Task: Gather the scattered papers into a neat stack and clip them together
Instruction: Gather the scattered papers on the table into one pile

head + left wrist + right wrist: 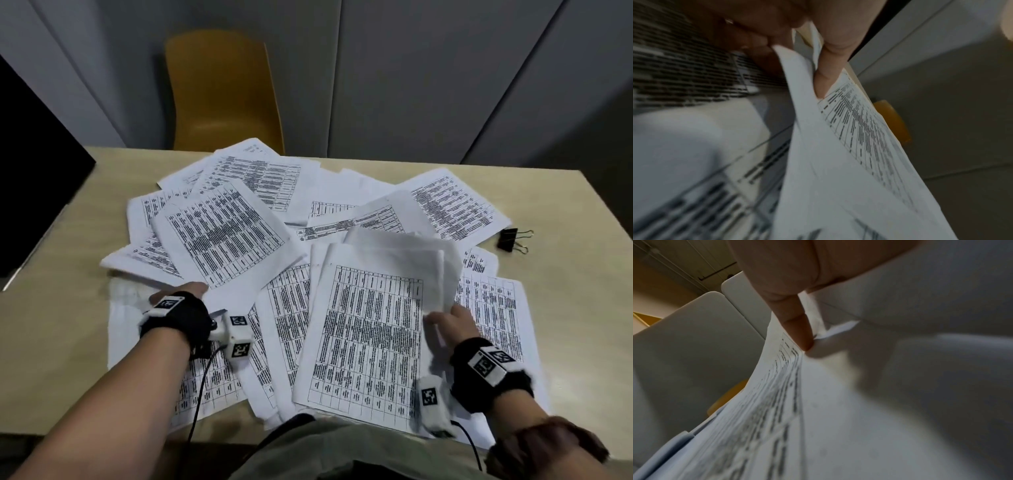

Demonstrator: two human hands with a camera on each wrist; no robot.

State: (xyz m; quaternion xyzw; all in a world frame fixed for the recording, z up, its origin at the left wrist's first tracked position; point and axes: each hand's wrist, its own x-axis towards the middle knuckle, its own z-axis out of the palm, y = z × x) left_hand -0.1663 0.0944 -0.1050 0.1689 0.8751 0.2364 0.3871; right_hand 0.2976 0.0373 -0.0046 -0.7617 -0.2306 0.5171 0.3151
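White printed sheets [370, 329] curl up at their right edge, pinched by the right hand [454, 323], thumb on top. To the left, the left hand [186, 294] grips the near edge of another sheet [219, 236], which lifts off the pile. Papers [287, 185] lie scattered across the tan worktop [68, 260]. Beyond their right edge sits a black binder clip [508, 240]. Behind stands a yellow chair [222, 92].
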